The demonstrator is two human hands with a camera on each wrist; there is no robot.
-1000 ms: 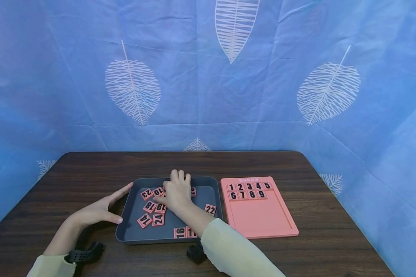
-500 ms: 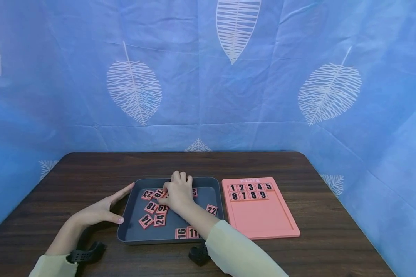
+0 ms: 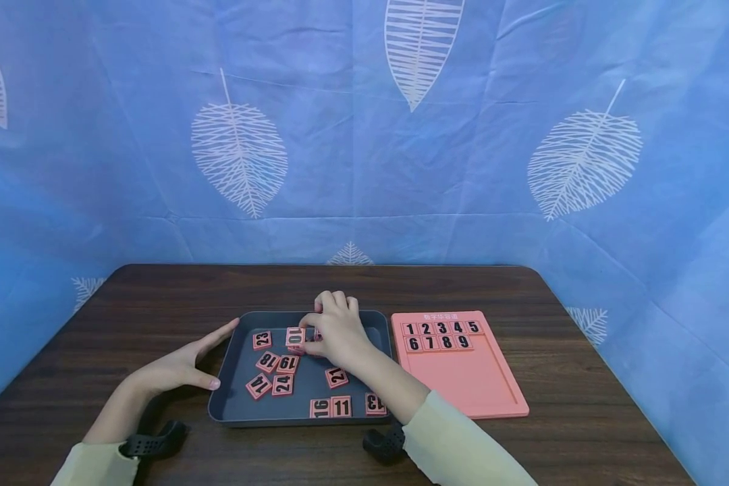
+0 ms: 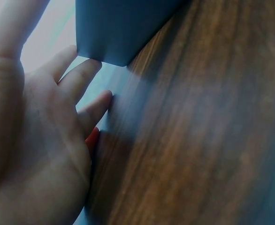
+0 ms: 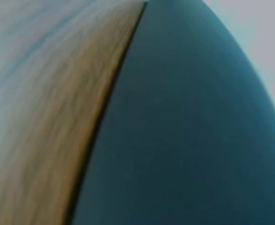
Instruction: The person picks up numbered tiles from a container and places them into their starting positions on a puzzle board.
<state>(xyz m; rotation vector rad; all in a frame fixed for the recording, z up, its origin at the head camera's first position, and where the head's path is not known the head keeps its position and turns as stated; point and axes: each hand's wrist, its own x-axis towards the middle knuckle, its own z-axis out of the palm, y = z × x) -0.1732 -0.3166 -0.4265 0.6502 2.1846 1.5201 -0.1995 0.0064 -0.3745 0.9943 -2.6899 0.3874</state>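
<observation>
My right hand (image 3: 340,334) is over the back of the dark grey tray (image 3: 225,405), its thumb and index finger pinching the pink tile numbered 10 (image 3: 295,336). Part of another tile shows just below that one. My left hand (image 3: 170,368) lies along the tray's left side, fingers and thumb spread and touching its rim. From the left wrist, the fingertips of this hand (image 4: 48,122) meet the tray's outer wall (image 4: 118,28). Several loose number tiles lie in the tray, among them 23 (image 3: 262,339), 24 (image 3: 282,385) and 11 (image 3: 341,406).
Right of the tray lies a pink board (image 3: 462,385) with tiles 1 to 9 in its top two rows. Both stand on a dark wooden table (image 3: 571,418) before a blue leaf-patterned cloth (image 3: 340,169). The right wrist view shows mostly the tray wall (image 5: 175,131).
My right hand has shifted to the right and now pinches the 10 tile, which has turned. Tiles 21 and 13 have come into sight; the 22 is hidden. My left hand stays at the rim.
</observation>
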